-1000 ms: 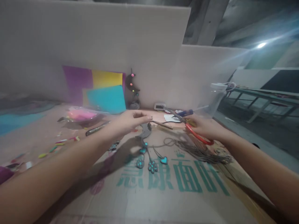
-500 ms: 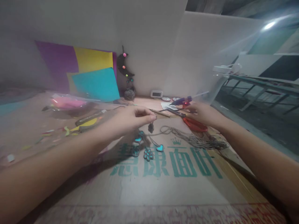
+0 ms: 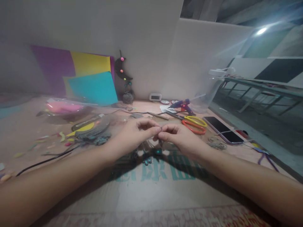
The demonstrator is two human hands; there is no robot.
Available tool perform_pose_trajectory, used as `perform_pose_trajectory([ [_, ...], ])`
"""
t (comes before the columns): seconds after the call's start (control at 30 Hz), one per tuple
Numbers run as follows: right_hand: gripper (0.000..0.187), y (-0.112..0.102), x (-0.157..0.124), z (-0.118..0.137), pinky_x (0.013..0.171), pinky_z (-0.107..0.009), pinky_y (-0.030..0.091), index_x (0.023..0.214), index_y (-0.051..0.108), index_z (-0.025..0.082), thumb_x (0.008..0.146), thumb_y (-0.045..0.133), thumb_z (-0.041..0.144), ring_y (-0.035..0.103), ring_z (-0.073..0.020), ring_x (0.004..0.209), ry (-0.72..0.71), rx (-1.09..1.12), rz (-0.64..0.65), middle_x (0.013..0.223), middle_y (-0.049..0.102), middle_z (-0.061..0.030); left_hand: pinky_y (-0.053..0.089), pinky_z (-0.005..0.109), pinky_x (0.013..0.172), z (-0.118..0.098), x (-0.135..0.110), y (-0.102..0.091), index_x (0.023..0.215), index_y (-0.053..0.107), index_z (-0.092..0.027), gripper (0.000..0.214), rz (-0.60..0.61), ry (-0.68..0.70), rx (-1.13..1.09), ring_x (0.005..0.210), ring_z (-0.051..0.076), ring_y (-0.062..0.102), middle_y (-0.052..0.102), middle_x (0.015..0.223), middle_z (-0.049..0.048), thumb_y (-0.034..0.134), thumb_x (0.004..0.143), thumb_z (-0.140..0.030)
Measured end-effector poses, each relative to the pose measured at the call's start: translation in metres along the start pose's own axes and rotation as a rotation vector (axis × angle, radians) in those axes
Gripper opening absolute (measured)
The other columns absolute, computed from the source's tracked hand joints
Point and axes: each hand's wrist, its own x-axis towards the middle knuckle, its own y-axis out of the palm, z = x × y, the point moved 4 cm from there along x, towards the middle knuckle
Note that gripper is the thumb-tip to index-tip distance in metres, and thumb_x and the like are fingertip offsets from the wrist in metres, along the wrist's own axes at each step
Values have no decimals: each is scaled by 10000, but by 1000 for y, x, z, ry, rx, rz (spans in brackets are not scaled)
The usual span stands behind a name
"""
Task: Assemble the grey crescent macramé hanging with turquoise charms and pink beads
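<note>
Both hands, left [image 3: 134,132] and right [image 3: 187,140], meet at the centre, thumbs and forefingers pinched nearly together on a small dark piece [image 3: 161,142], probably to steady it from both sides; the fingers mostly hide it. Turquoise charms [image 3: 147,161] lie just below, in shadow. Scissors [image 3: 185,120] and a glue gun [image 3: 182,104] sit far right, perhaps for easy reach, with a phone [image 3: 222,129] nearer. Grey cord [image 3: 94,137] crowds the left forearm.

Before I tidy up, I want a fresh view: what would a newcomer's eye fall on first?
Probably the left hand and right hand, close together at the fingertips mid-picture. Next, the purple, yellow and turquoise sheets standing against the pale wall, back left. Then the yellow-and-orange-handled scissors, lying just beyond the right hand.
</note>
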Motion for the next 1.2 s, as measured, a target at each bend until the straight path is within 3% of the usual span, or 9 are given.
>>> perform_pose_trajectory([
  [0.1, 223, -9, 1, 8, 718, -285, 482, 767, 671, 173, 792, 680, 394, 630, -141, 735, -61, -131, 27, 795, 717, -28, 517, 306, 720, -7, 1, -4, 1022, 704, -220, 292, -19, 130, 150, 851, 205, 674, 729, 953, 34, 586, 901, -458],
  [0.2, 200, -24, 1, 22, 751, -288, 477, 800, 694, 176, 842, 614, 354, 646, -155, 781, -115, -406, 26, 826, 727, -37, 459, 348, 919, -9, 2, -3, 1053, 726, -237, 251, 32, 265, 460, 1050, 230, 621, 719, 1089, 42, 569, 922, -383],
  [0.3, 226, -40, 0, 31, 682, -265, 449, 801, 704, 190, 874, 581, 365, 628, -146, 721, -95, -681, 35, 774, 713, -17, 409, 388, 972, 2, 1, 7, 1083, 729, -234, 270, 172, 309, 711, 1104, 261, 570, 688, 1133, 73, 567, 930, -386],
  [0.4, 250, -45, -4, 33, 628, -253, 421, 831, 720, 211, 885, 577, 409, 612, -142, 685, -75, -814, 118, 743, 701, 3, 381, 407, 968, 16, -3, 19, 1165, 697, -261, 290, 256, 371, 816, 1113, 271, 536, 637, 1161, 83, 559, 943, -386],
  [0.57, 256, -43, -8, 34, 571, -251, 362, 816, 724, 222, 901, 558, 398, 558, -124, 610, -81, -976, 208, 699, 682, 15, 355, 382, 973, 22, -6, 25, 1004, 702, -232, 169, 309, 425, 785, 1061, 228, 551, 644, 1087, 52, 574, 939, -321],
  [0.7, 267, -48, -9, 37, 574, -258, 362, 832, 729, 229, 903, 552, 417, 586, -142, 646, -48, -1065, 164, 742, 703, 2, 377, 346, 917, 19, -4, 24, 916, 677, -218, 78, 337, 392, 733, 956, 201, 581, 684, 966, 17, 607, 898, -247],
  [0.83, 244, -48, -5, 30, 571, -261, 353, 835, 733, 225, 895, 559, 384, 578, -145, 642, -31, -1096, 207, 735, 705, -9, 390, 319, 918, 15, -7, 29, 1021, 702, -233, 187, 354, 429, 671, 975, 191, 602, 716, 986, 25, 561, 911, -178],
  [1.0, 246, -38, -3, 21, 541, -257, 323, 809, 741, 210, 894, 549, 337, 541, -131, 586, -3, -1120, 284, 678, 690, -9, 409, 316, 916, 8, -15, 34, 1091, 724, -243, 307, 479, 501, 725, 1011, 201, 601, 704, 1040, 57, 477, 942, -136],
  [1.2, 249, -33, -3, 16, 611, -257, 378, 888, 755, 221, 898, 538, 343, 608, -146, 687, 76, -1091, 323, 804, 736, -3, 420, 297, 940, -4, -19, 31, 1120, 702, -229, 308, 536, 488, 769, 1063, 200, 600, 690, 1087, 40, 560, 881, -96],
])
